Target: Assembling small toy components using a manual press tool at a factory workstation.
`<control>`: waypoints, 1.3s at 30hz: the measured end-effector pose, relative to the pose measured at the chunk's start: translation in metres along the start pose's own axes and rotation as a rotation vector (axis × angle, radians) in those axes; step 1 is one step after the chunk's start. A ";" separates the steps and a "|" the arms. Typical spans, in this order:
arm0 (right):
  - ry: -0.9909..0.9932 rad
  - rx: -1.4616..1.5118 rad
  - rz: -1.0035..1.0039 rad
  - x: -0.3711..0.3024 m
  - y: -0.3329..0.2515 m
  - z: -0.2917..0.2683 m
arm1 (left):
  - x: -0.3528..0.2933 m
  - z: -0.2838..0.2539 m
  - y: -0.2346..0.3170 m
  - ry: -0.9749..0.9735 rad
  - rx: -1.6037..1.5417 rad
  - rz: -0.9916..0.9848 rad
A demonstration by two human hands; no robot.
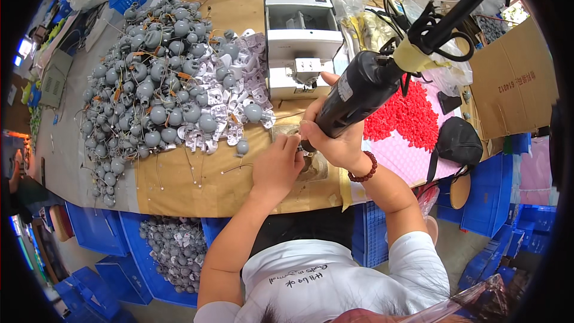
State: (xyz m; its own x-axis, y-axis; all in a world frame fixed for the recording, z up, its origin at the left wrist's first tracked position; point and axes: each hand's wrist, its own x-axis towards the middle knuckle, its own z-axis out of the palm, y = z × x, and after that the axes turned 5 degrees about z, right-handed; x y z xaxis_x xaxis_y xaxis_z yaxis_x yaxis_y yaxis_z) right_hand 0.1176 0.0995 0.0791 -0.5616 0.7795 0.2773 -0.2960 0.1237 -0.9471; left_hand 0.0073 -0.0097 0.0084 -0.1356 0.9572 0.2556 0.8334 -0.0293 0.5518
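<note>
My right hand (339, 145) is wrapped round the body of a black electric screwdriver (354, 93), which slants down from the upper right. Close beside its lower end, my left hand (276, 166) has its fingers bent and pressed together. Whatever they pinch is hidden by the fingers and the tool. Under both hands lies a small tan block or fixture (315, 171) on the brown-covered table. Just beyond them stands a white and grey machine (304, 45) with an open top bay. A heap of grey ball-shaped parts with wires (156, 87) spreads to the left.
White plastic pieces (200, 134) lie along the heap's right side. Red small parts (402, 115) sit on pink sheeting at right, near a black pouch-like thing (459, 141). A cardboard box (513, 81) stands far right. Below the table edge, a blue bin (133, 245) holds more grey parts.
</note>
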 end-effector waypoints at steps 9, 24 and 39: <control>-0.125 -0.225 -0.155 -0.006 0.003 -0.004 | 0.000 0.003 -0.004 0.097 -0.077 0.054; -0.195 -0.363 -0.339 -0.021 0.026 -0.012 | -0.001 0.003 -0.010 0.020 -0.101 0.077; 0.182 -0.131 0.007 0.002 0.000 -0.020 | -0.003 0.001 -0.003 0.013 -0.026 -0.006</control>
State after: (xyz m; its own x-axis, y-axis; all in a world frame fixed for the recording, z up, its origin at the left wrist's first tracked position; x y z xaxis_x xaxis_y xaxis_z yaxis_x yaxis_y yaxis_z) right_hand 0.1316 0.1135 0.0768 -0.4111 0.8771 0.2484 -0.1832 0.1875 -0.9650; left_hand 0.0061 -0.0120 0.0050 -0.1475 0.9537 0.2623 0.8182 -0.0314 0.5741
